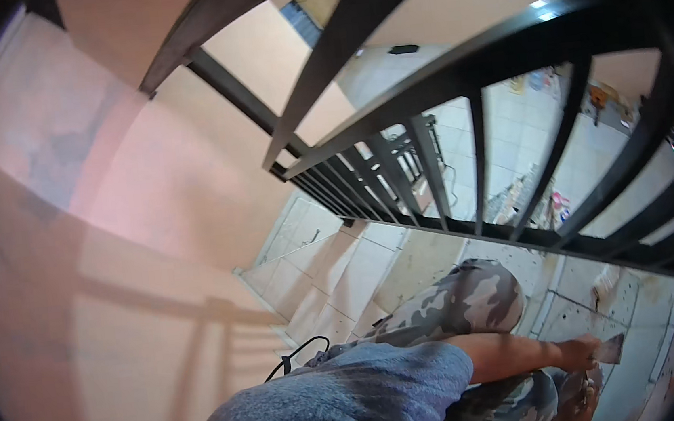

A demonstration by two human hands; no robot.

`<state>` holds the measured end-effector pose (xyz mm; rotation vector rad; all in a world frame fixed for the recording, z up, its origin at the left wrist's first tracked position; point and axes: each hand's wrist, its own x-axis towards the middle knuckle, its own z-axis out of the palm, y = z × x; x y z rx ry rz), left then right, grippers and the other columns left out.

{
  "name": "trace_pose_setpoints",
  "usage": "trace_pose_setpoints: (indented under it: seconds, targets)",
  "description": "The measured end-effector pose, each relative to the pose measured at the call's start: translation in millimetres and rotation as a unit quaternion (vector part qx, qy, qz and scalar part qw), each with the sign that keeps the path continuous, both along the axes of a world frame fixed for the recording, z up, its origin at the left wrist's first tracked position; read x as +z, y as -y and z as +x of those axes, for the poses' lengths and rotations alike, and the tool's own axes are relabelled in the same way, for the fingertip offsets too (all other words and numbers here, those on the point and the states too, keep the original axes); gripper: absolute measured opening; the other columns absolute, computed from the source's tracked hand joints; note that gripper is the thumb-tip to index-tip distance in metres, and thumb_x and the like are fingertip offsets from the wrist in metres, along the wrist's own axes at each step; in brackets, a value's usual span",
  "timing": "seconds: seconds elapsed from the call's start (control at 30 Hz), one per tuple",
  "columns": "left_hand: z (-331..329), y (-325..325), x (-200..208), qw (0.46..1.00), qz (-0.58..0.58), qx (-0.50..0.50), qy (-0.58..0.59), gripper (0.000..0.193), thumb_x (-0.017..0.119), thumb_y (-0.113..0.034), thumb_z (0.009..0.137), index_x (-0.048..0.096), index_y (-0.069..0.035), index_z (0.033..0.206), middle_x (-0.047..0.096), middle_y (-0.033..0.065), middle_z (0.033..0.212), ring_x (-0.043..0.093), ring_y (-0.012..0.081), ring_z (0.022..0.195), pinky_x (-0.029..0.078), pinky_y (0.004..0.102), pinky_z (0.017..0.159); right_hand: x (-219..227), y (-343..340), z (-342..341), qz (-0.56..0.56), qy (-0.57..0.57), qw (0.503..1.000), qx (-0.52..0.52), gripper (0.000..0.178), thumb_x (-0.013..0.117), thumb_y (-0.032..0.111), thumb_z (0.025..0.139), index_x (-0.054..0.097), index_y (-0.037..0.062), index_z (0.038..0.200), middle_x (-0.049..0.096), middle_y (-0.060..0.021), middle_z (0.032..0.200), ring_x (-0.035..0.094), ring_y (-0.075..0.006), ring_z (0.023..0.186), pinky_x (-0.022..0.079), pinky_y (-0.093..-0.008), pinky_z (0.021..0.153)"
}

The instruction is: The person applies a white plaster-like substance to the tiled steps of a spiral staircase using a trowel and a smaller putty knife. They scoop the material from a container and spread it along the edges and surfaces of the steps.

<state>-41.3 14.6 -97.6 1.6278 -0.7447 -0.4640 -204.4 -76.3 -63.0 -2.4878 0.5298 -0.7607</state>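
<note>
My left hand is at the lower right, at the end of a bare forearm passing between my bent knees. Its fingers are closed on a flat scraper, whose broad dull blade points right, low over the tiled floor. Just below it, beside my lower knee, there is a bare-skinned shape; whether it is my right hand or a foot I cannot tell. My camouflage trousers and grey shirt fill the lower middle.
A dark slatted railing crosses above and beside me. Through its bars show a lower tiled floor, an orange tool and scattered items. A pale wall stands at left. A black cord loops behind me. A pale object lies near the railing's foot.
</note>
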Motion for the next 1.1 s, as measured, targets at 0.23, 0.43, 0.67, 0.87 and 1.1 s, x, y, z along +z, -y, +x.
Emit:
trace_pose_setpoints:
  seconds: [0.23,0.43,0.67,0.87,1.1]
  targets:
    - [15.9,-29.6,29.1,0.999,0.05,0.008,-0.01,0.026,0.062,-0.015,0.083,0.057,0.007,0.096,0.062,0.0301,0.085,0.063,0.0456,0.092,0.048,0.0501,0.084,-6.1,-12.7,50.1,-0.053,0.051,0.995,0.068,0.022,0.07,0.014,0.089,0.07,0.0003,0.106,0.07,-0.0193,0.114,0.065,-0.0358,0.106,0.049,-0.0456,0.097]
    - [33.1,-13.7,1.6,0.996,0.006,-0.012,0.091,0.027,0.062,-0.014,0.077,0.059,0.007,0.094,0.063,0.03,0.088,0.063,0.0449,0.093,0.049,0.048,0.082,2.2,-11.1,50.8,-0.098,0.054,0.987,0.115,0.022,0.069,0.016,0.09,0.07,0.0021,0.106,0.069,-0.0185,0.115,0.065,-0.0339,0.107,0.05,-0.0447,0.096]
    - [66.3,-46.1,-40.1,0.923,0.198,-0.125,0.305,0.018,0.063,-0.021,0.087,0.066,-0.006,0.095,0.061,0.0168,0.083,0.056,0.033,0.079,0.044,0.0467,0.071,0.7,-56.2,66.6,0.076,0.007,0.996,0.045,0.014,0.059,0.02,0.093,0.064,0.0078,0.089,0.064,-0.0099,0.092,0.062,-0.0244,0.084,0.051,-0.0373,0.075]
    - [93.9,-65.0,2.9,0.97,0.219,0.002,0.106,0.04,0.069,-0.033,0.091,0.06,0.005,0.099,0.062,0.0258,0.095,0.057,0.0442,0.091,0.044,0.0526,0.082,39.4,-75.0,80.3,0.137,0.013,0.99,0.029,0.021,0.063,0.023,0.09,0.061,0.0043,0.1,0.066,-0.0173,0.091,0.064,-0.0393,0.092,0.051,-0.0466,0.078]
    - [91.9,-73.6,-48.5,0.955,0.211,-0.063,0.199,0.036,0.065,-0.029,0.095,0.057,0.001,0.112,0.056,0.0232,0.106,0.055,0.0397,0.097,0.044,0.0505,0.083,22.1,-91.1,78.3,0.137,-0.011,0.986,-0.091,0.019,0.062,0.024,0.093,0.059,0.0058,0.097,0.064,-0.016,0.085,0.064,-0.037,0.088,0.051,-0.0469,0.074]
